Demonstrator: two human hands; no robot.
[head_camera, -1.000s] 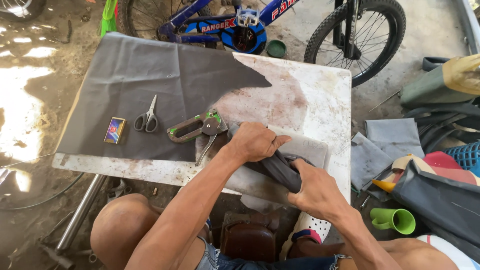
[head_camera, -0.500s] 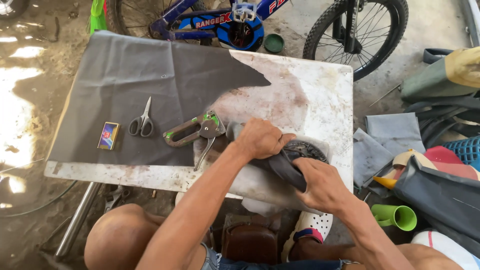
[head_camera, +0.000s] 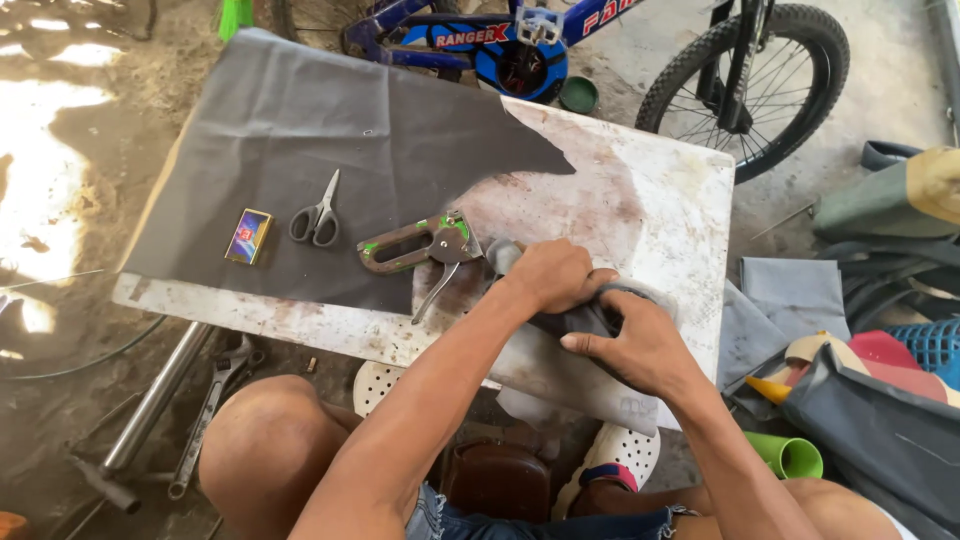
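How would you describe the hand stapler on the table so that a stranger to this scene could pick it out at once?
Start at the white table, half covered by a dark grey sheet. Near the sheet's front edge lie three things in a row: a small colourful box, scissors, then the hand stapler, closest to the person's left hand. It alone is rusty metal with green patches and a long looped handle.

A stained white tabletop (head_camera: 650, 200) stands on a dirt floor (head_camera: 60, 330), sunlit at left; a blue bicycle (head_camera: 560, 40) leans beyond its far edge.
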